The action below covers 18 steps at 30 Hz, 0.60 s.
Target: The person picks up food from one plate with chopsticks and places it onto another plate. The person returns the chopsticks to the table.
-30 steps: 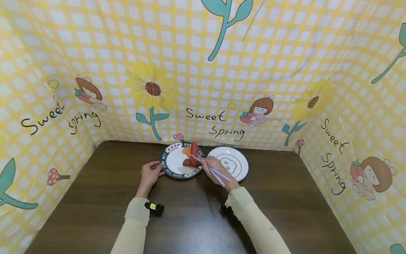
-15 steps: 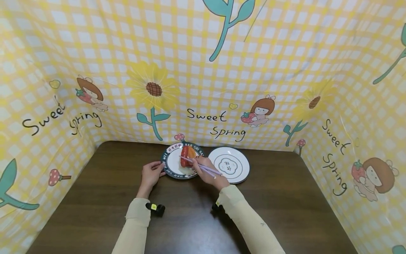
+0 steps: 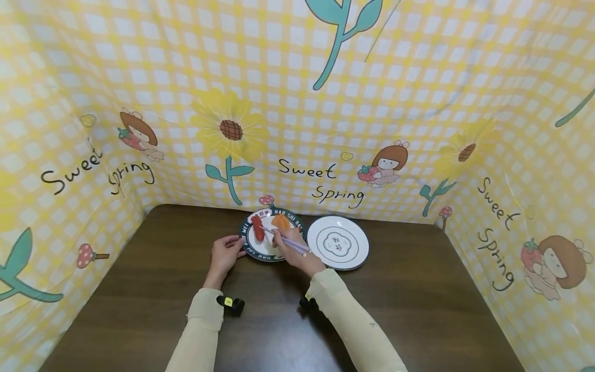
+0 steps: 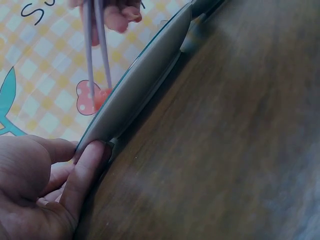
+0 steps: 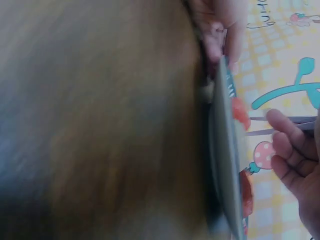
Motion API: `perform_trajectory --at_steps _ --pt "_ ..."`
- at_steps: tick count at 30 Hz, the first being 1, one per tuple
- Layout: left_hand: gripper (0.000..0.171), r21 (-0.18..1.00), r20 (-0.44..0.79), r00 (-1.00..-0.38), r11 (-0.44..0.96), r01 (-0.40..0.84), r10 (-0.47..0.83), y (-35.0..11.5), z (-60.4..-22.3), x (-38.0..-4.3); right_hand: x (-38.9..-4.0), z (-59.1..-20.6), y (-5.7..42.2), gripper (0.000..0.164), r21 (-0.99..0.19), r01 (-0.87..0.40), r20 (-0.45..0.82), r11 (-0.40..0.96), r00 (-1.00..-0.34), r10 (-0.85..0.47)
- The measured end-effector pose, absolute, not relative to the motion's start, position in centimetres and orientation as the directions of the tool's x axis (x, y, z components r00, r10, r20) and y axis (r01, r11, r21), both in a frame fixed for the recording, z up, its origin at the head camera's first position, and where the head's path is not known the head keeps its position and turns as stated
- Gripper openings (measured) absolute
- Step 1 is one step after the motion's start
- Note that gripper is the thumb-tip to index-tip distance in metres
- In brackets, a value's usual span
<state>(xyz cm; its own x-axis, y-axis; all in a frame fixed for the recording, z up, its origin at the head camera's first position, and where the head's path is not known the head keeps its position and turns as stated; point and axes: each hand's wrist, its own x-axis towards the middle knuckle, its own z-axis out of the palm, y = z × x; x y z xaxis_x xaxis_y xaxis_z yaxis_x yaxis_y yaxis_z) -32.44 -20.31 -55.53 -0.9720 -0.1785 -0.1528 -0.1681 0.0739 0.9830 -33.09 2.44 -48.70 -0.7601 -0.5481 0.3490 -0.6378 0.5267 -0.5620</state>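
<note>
My left hand point(image 3: 225, 256) pinches the left rim of a white plate point(image 3: 265, 257) with a dark green lettered border; thumb and finger point(image 4: 90, 160) show on it in the left wrist view. My right hand point(image 3: 297, 253) holds a pair of pale purple chopsticks point(image 3: 294, 243) over this plate. Their tips are at a red sausage-like piece point(image 3: 257, 229) on the plate's left part. An orange slice point(image 3: 281, 222) lies toward the back. Beyond the tips, the right wrist view shows another red piece point(image 5: 246, 192), hidden by my right hand in the head view.
A white plate point(image 3: 321, 237) with a ringed emblem stands close to the right of the green-bordered one, a dark edge showing beneath it. Both are at the back of the brown wooden table point(image 3: 409, 289). A yellow checked cloth point(image 3: 307, 124) rises behind and at both sides.
My right hand and the chopsticks have moved left across the plate, and the red sausage-like piece has gone from its right side to its left. My left hand stays at the rim.
</note>
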Motion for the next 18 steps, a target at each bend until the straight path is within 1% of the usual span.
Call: perform_trajectory --at_steps 3,12,18 --pt "0.047 0.983 -0.151 -0.972 0.08 -0.167 -0.178 -20.0 -55.6 -32.4 -33.0 -48.5 2.5 0.039 -0.599 -0.609 0.331 0.52 -0.78 -0.531" --pt "0.047 0.983 -0.148 -0.972 0.079 -0.165 -0.182 -19.9 -55.5 -32.4 -32.8 -48.9 3.1 0.037 -0.612 -0.578 0.294 0.54 -0.8 -0.523" --pt "0.049 0.98 -0.158 -0.971 0.095 -0.177 -0.18 -20.1 -55.4 -32.5 -32.9 -49.3 4.2 0.044 -0.681 -0.54 0.301 0.495 -0.822 -0.483"
